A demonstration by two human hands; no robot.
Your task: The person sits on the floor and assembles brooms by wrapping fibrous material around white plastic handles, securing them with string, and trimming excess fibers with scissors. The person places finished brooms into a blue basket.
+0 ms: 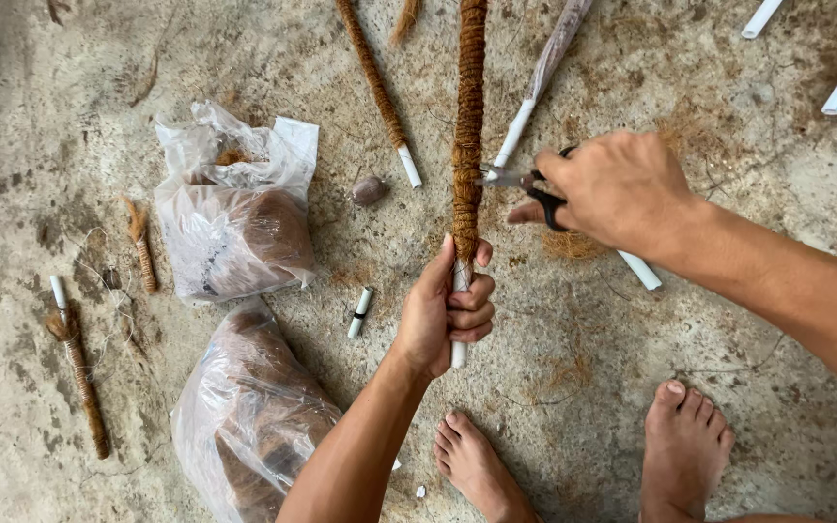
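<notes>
Two plastic bags of brown fluff lie on the floor at nine o'clock. In the middle, the left hand has its fingers closed around a brown wrapped pole. At three o'clock, the right hand grips scissors touching the pole.

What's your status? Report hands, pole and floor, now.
Left hand gripped on fibre-wrapped pole. Right hand holds scissors, blades at pole. Plastic bags lie left, apart from the pole.

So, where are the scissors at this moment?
In the head view, right of centre: the scissors are in the right hand, blades touching the fibre-wrapped pole.
</notes>
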